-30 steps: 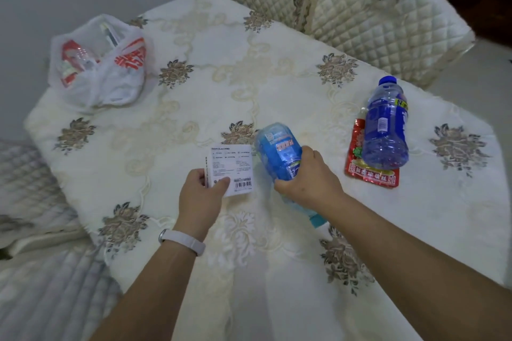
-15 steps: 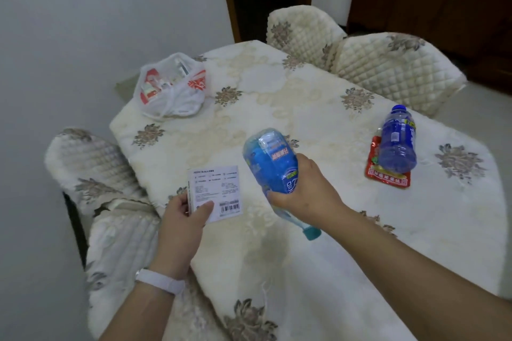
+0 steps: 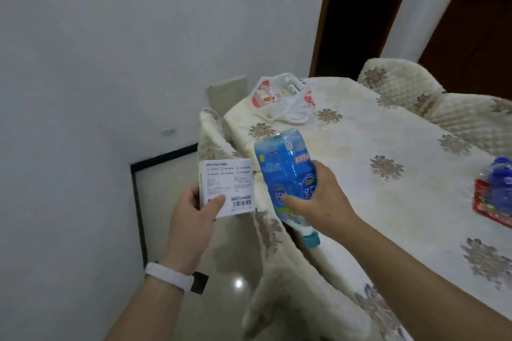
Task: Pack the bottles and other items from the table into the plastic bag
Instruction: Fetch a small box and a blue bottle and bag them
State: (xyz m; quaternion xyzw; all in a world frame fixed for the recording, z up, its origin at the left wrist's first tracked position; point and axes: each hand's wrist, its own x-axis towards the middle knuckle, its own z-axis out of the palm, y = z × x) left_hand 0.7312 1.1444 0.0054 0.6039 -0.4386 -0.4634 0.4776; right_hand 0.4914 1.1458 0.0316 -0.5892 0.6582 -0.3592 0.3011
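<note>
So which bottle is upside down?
The light blue bottle, gripped by the right hand, cap pointing down. The darker blue bottle rests on a red packet on the table.

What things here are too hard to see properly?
Head view only.
The box in the left hand: its print is too small to read.
The plastic bag: its contents are tiny and half hidden by its sides.
The far bottle and red packet: cut off by the right edge.
</note>
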